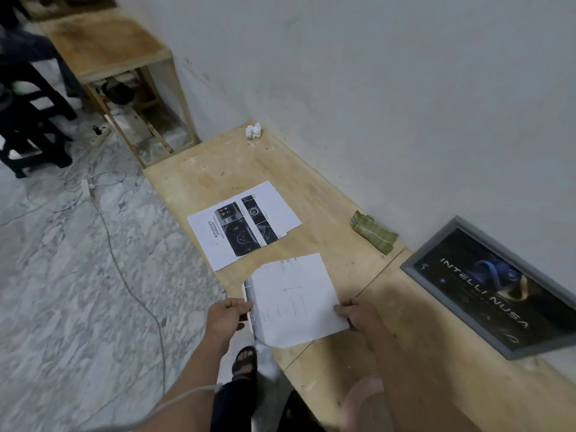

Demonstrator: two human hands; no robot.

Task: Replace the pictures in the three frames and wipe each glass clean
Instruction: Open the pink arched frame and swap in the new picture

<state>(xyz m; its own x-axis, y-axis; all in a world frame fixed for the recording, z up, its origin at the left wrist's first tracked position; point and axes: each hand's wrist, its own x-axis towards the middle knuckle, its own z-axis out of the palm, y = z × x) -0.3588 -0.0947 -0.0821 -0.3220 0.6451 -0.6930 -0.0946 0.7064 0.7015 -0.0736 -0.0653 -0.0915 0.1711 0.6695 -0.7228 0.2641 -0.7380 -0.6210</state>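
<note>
Both forearms enter from the near edge. Left hand (229,316) pinches the left edge of a sheaf of paper sheets (293,302), fingers closed on it, thumb on top. Right hand (358,313) grips the right near corner of the same sheaf, fingers curled shut around the edge. Sheaf is held just above the near-left edge of the tabletop (327,194), slightly tilted; top sheet shows its blank white back with faint print showing through, and a darker printed edge peeks out along its left side. How many sheets are in the sheaf cannot be told.

Farther along the tabletop, just beyond the held sheaf, a printed page (244,224) lies flat, face up, with dark photo panels and the word "ADVANCED" along its left side. A second sheet seems to sit under it, its corner showing at the right.

Right of centre, near the wall, a folded green cloth (374,233) lies on the tabletop. At the far end of the tabletop, a crumpled white tissue (254,131).

Right side: a grey picture frame (495,289) leans against the wall (374,73), its lower edge on the tabletop, holding a dark poster reading "INTELLI NUSA". Only this one frame is in view.

Left, on the marble floor (62,275): cables and a foot in a black sandal (246,361).
</note>
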